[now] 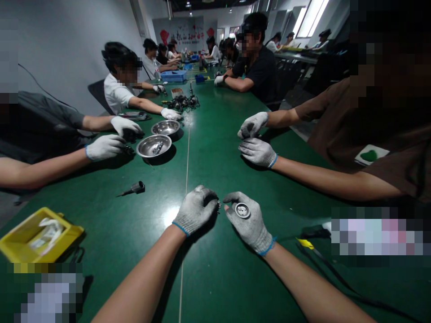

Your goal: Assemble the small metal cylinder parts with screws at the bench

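Note:
My left hand (197, 210), in a grey-white knit glove with a blue cuff, is closed, thumb and fingers drawn together. Small shiny metal pieces (219, 206) show right at its fingertips; whether they are pinched or lie on the table I cannot tell. A few centimetres to the right, my right hand (253, 224) wears a matching glove with one bare fingertip showing. A round, rimmed metal part (242, 210) with small holes in its face sits in that hand, between thumb side and palm. Its index finger curves toward the left hand.
Steel bowls (154, 147) stand ahead left, the nearer holding metal parts. A dark tool with a thin shaft (135, 187) lies on the green table (212, 278). At left is a yellow bin (72, 233); at right, a black cable (333, 271). Gloved co-workers' hands (257, 152) work on both sides.

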The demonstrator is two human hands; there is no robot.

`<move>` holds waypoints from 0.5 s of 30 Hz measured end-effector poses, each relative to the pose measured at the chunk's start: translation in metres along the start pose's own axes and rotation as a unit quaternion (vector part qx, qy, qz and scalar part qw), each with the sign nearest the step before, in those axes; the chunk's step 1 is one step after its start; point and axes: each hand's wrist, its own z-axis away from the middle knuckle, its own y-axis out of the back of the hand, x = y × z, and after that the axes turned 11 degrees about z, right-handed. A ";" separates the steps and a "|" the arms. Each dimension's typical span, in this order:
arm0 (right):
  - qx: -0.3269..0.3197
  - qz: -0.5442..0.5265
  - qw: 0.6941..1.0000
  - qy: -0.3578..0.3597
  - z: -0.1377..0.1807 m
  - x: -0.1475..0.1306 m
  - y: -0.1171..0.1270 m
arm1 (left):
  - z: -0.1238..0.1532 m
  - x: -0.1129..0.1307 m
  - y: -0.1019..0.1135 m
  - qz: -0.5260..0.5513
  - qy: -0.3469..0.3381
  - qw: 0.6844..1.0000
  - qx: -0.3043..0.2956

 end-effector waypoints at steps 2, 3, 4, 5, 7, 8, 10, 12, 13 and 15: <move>0.003 0.003 1.000 0.003 0.000 -0.001 0.000 | 0.000 0.000 0.001 0.001 -0.003 1.000 -0.004; 0.004 0.004 1.000 0.002 0.000 -0.002 0.000 | 0.000 0.000 0.001 0.001 -0.006 1.000 -0.006; 0.006 0.003 1.000 0.001 0.000 -0.003 0.001 | 0.000 0.001 0.002 0.001 -0.009 1.000 -0.008; 0.007 0.002 1.000 -0.001 -0.001 -0.003 0.001 | 0.000 0.001 0.002 0.000 -0.012 1.000 -0.010; 0.006 0.003 1.000 -0.007 -0.001 -0.003 0.001 | 0.000 0.001 0.003 -0.002 -0.018 1.000 -0.013; 0.006 0.005 1.000 -0.008 -0.002 -0.004 0.001 | 0.000 0.001 0.003 -0.003 -0.019 1.000 -0.014; 0.008 0.012 1.000 -0.001 -0.002 -0.003 0.001 | 0.000 0.000 0.003 -0.007 -0.020 1.000 -0.015; 0.016 0.015 1.000 0.012 -0.003 -0.003 0.001 | 0.000 0.000 0.002 -0.011 -0.019 1.000 -0.015; 0.019 0.014 1.000 0.016 -0.003 -0.003 0.001 | 0.000 0.000 0.002 -0.012 -0.019 1.000 -0.014; 0.021 0.009 1.000 0.017 -0.003 -0.003 0.000 | 0.000 0.001 0.003 -0.014 -0.021 1.000 -0.015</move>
